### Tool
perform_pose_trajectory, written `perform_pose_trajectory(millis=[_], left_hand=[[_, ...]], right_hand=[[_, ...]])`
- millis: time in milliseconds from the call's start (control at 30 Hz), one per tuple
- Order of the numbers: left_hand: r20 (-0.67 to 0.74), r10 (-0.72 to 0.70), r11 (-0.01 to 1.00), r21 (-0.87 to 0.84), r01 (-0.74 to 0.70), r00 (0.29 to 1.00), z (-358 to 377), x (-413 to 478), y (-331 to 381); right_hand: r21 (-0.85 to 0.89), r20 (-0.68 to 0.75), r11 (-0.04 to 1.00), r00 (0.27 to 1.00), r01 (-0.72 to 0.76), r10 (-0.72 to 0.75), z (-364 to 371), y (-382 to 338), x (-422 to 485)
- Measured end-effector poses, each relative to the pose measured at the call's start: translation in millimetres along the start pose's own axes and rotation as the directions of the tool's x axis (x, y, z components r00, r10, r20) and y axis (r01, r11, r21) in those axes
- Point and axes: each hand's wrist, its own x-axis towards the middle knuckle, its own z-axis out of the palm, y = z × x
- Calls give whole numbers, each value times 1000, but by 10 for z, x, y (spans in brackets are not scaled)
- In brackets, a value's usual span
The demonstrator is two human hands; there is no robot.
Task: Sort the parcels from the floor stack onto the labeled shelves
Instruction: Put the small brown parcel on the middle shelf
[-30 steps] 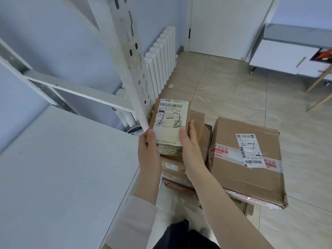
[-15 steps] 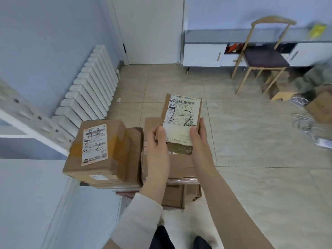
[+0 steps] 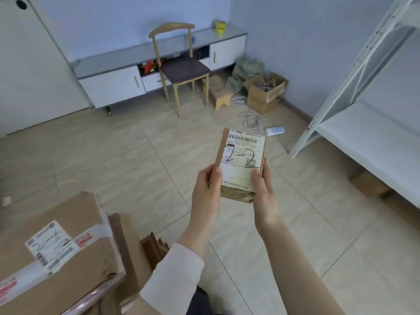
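Single head-worn wide-angle view, pitched forward-down; parcel [image 3: 243, 155] close, right of centre; chair [image 3: 184, 68] far ahead.

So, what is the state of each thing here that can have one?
small parcel: held in both hands, label 2-2 facing up.
left hand: grips the parcel's left edge.
right hand: grips its right edge.
large parcel: lying flat, taped shut, label up.
cardboard box: flaps open.
chair: upright.

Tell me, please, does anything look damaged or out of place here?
Yes. The parcel held between the left hand and right hand is crushed and frayed at its near end. A power strip and a tangled cable lie loose on the floor near the shelf.
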Motion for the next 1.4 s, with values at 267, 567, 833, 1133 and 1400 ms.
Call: perform_pose_trajectory(millis=[267, 567, 833, 1133, 1400], left_hand=[[349, 31, 995, 78, -62, 937, 1057, 790, 149], [690, 116, 990, -21, -141, 715, 2278, 1612, 560], [818, 161, 981, -73, -178, 553, 3644, 1804, 784], [862, 231, 948, -96, -302, 451, 5183, 1793, 1201], [884, 240, 945, -118, -305, 400, 6245, 1878, 1431]], right_hand=[[13, -200, 997, 977, 80, -76, -814, -351, 787], [3, -430, 992, 896, 124, -111, -1652, -864, 1623], [20, -608, 977, 778, 213, -158, -2692, -1262, 1994], [-22, -674, 947, 695, 322, -252, -3967, -1790, 2372], [-87, -697, 926, 642, 367, -320, -4880, -2103, 2788]])
